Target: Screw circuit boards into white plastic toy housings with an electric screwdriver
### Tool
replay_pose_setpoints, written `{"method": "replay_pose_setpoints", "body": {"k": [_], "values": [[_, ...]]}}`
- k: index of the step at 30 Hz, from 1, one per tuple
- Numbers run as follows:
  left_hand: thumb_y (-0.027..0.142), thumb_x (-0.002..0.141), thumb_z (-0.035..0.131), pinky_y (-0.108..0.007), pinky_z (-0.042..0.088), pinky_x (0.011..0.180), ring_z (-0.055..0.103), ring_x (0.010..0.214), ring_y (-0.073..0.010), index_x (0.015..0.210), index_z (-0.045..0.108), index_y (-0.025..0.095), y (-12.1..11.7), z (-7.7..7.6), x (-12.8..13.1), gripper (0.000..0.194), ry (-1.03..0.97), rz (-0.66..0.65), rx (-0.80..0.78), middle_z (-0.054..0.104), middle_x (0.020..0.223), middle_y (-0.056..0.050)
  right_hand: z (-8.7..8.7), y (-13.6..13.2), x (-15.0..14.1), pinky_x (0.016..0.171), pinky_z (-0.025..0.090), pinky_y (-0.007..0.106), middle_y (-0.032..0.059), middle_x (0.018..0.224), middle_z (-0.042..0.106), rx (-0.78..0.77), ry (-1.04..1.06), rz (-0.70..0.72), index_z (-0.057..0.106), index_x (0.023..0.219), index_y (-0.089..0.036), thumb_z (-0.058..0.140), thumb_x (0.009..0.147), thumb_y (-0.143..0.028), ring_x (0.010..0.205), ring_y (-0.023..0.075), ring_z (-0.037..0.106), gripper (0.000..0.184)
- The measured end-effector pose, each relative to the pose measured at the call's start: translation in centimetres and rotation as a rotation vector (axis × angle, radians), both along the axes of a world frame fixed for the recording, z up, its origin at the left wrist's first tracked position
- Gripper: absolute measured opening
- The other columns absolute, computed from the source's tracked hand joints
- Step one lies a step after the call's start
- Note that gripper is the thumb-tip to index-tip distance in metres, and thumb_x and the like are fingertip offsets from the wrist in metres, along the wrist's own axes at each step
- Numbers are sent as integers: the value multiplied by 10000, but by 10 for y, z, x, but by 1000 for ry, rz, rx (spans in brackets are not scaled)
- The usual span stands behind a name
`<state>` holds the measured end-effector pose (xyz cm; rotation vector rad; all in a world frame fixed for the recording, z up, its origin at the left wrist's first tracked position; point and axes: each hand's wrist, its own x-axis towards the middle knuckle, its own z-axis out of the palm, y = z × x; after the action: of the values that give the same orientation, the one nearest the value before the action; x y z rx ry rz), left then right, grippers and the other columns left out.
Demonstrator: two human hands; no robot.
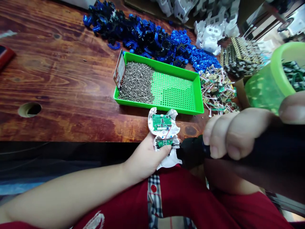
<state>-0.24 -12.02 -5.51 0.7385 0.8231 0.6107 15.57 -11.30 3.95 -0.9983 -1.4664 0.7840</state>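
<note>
My left hand (143,156) grips a white plastic shell (169,161) near the table's front edge, thumb laid across its lower part. Inside the shell sit a green circuit board (162,122) and a smaller green board (164,142), with a thin red wire between them. My right hand (238,133) is wrapped round a thick black electric screwdriver (274,151), blurred and close to the camera. The screwdriver's narrow nose points left at the shell's lower right side; whether its tip touches a screw cannot be made out.
Beyond the shell lies a green tray (198,93) with small metal screws (137,82) heaped at its left. Blue and black plastic parts (152,38), wired boards (219,90), white shells (211,35) and stacked board panels (243,57) lie behind. A green bucket (264,79) stands right; the tabletop has a round hole (30,109).
</note>
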Motion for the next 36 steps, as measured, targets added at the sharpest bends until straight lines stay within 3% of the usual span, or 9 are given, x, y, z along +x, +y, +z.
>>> {"method": "replay_pose_setpoints", "body": {"k": [5, 12, 18, 25, 27, 29, 30, 31, 36], "values": [[239, 794, 624, -330, 442, 926, 556, 1134, -241, 1015, 564, 135, 0, 3, 0, 251, -7, 7, 49, 587, 1262, -94, 3, -9, -11, 401, 463, 361, -24, 553, 479, -8, 94, 113, 577, 852, -326, 686, 659, -561, 451, 165, 513, 324], [220, 797, 617, -354, 419, 966, 518, 1188, -255, 1026, 556, 138, -2, 3, 4, 250, -40, 58, 21, 540, 1326, -94, 2, -7, -18, 398, 463, 327, -29, 530, 519, 16, 100, 117, 555, 880, -266, 681, 678, -545, 402, 142, 490, 367], [232, 797, 624, -356, 425, 954, 540, 1158, -247, 1095, 513, 140, -3, 2, 3, 331, -64, 65, -8, 584, 1265, -108, 3, -5, -20, 405, 456, 315, -24, 507, 521, 11, 86, 177, 547, 874, -232, 681, 689, -529, 387, 134, 474, 375], [250, 765, 650, -378, 438, 928, 557, 1121, -270, 1054, 539, 138, 2, 3, -1, 330, 38, 12, -29, 646, 1128, -112, -5, -8, 11, 457, 468, 348, -31, 529, 532, -19, 194, 125, 509, 907, -239, 549, 843, -422, 427, 148, 523, 198], [275, 764, 653, -382, 445, 914, 567, 1101, -270, 1042, 551, 139, 3, 2, -3, 326, 54, -19, -38, 660, 1085, -108, -5, 9, 19, 456, 461, 352, -41, 524, 525, 52, 182, 28, 507, 888, -251, 554, 839, -379, 422, 152, 514, 145], [305, 762, 657, -384, 454, 899, 574, 1088, -272, 1033, 564, 137, 4, 2, -5, 331, 42, -50, -49, 659, 1086, -112, -7, 40, 24, 442, 445, 348, -40, 526, 520, 247, 224, -83, 502, 864, -244, 515, 819, -434, 433, 158, 506, 195], [314, 758, 662, -385, 457, 894, 576, 1083, -272, 1052, 561, 138, 5, 2, -5, 357, 36, -62, -55, 652, 1107, -115, -10, 58, 26, 379, 371, 288, -55, 503, 477, 386, 308, -212, 493, 824, -244, 492, 808, -426, 387, 116, 442, 183], [320, 754, 668, -387, 459, 889, 578, 1079, -271, 1084, 550, 141, 5, 2, -6, 394, 34, -69, -61, 640, 1137, -120, -13, 78, 28, 361, 326, 257, -67, 516, 464, 417, 332, -288, 476, 811, -255, 521, 773, -382, 384, 88, 412, 140], [339, 744, 680, -387, 463, 889, 579, 1081, -267, 1211, 479, 160, 5, 1, -7, 539, 37, -71, -95, 596, 1232, -135, -36, 151, 46, 423, 343, 298, -73, 524, 445, 263, 183, -448, 416, 804, -318, 580, 694, -508, 429, 99, 415, 274]]}}
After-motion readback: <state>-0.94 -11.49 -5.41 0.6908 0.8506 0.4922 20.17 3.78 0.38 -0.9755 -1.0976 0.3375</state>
